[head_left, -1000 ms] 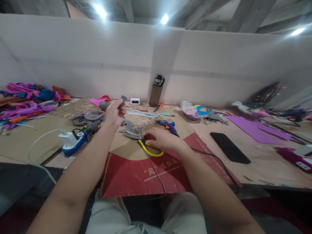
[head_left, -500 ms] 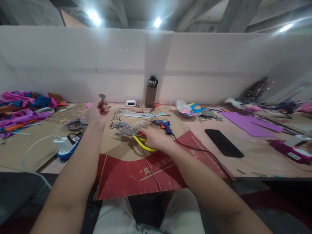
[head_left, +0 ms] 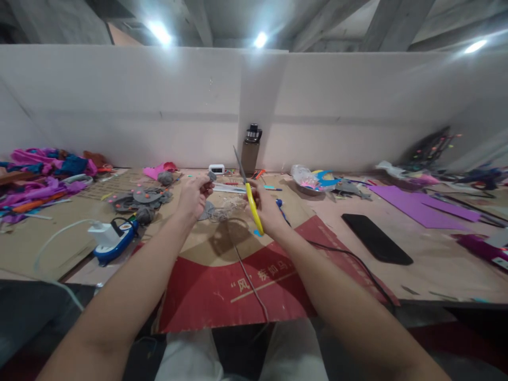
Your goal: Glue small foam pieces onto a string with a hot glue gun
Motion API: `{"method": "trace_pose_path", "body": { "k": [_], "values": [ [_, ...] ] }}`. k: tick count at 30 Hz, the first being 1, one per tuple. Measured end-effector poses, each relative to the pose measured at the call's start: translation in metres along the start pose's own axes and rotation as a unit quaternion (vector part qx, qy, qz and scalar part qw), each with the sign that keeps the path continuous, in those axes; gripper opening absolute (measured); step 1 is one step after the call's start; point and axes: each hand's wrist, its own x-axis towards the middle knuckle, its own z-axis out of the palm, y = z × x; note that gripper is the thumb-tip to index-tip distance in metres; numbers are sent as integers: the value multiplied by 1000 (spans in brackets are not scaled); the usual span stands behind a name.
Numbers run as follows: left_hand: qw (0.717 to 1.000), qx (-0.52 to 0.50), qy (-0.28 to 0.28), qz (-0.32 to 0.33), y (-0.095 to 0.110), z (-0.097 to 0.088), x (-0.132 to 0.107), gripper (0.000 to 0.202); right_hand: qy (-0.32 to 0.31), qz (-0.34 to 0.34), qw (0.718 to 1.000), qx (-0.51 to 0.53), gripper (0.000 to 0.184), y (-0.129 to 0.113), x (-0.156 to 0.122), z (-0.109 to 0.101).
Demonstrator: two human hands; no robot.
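Note:
Yellow-handled scissors [head_left: 253, 208] stand upright in my right hand [head_left: 266, 209], their blades pointing up and a little left. My fingers are closed on the handle. To the left, my left hand [head_left: 195, 198] pinches a small grey piece [head_left: 212, 175] at its fingertips, apart from the blades. Below the hands, a tangle of pale strands [head_left: 224, 210] lies on the cardboard sheet [head_left: 206, 241] beside a grey flat piece [head_left: 207, 211]. Behind my right hand, most of the blue glue gun [head_left: 280, 204] is hidden.
A dark bottle [head_left: 250, 153] and a small white clock [head_left: 216, 169] stand at the back. Grey pieces with pink dots [head_left: 143, 197] and a blue power strip [head_left: 117, 243] lie left. On the right are a black phone [head_left: 376, 238] and purple sheets [head_left: 416, 205].
My right hand has lifted the scissors off the cardboard and turned the blades upward. My left hand has come right and down toward the middle with the small grey piece.

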Motion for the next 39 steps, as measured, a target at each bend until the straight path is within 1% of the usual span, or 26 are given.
{"method": "trace_pose_path", "body": {
  "k": [3,7,11,13,19,26,32,39],
  "values": [
    [999,-26,-14,-16,2,8,-9,10,30,5,999,-10,38,-2,1,-3],
    [997,-53,-52,-8,7,15,-18,6,17,-22,996,-81,33,-9,2,-2],
    [996,-70,-57,4,10,19,-22,6,9,-86,989,-118,36,-12,-1,4],
    [995,-80,-57,5,11,19,-22,7,5,-96,988,-125,38,-12,-3,7],
    [993,-86,-81,11,14,17,-21,9,-2,-88,985,-146,39,-12,-6,8],
    [993,-58,-102,11,11,15,-20,10,0,-79,985,-156,37,-12,-8,9],
    [988,-51,-145,18,10,16,-22,8,12,-83,983,-163,39,-11,-8,8],
    [989,-31,-144,20,12,19,-24,9,21,-79,981,-175,42,-12,-7,7]
  ]
}}
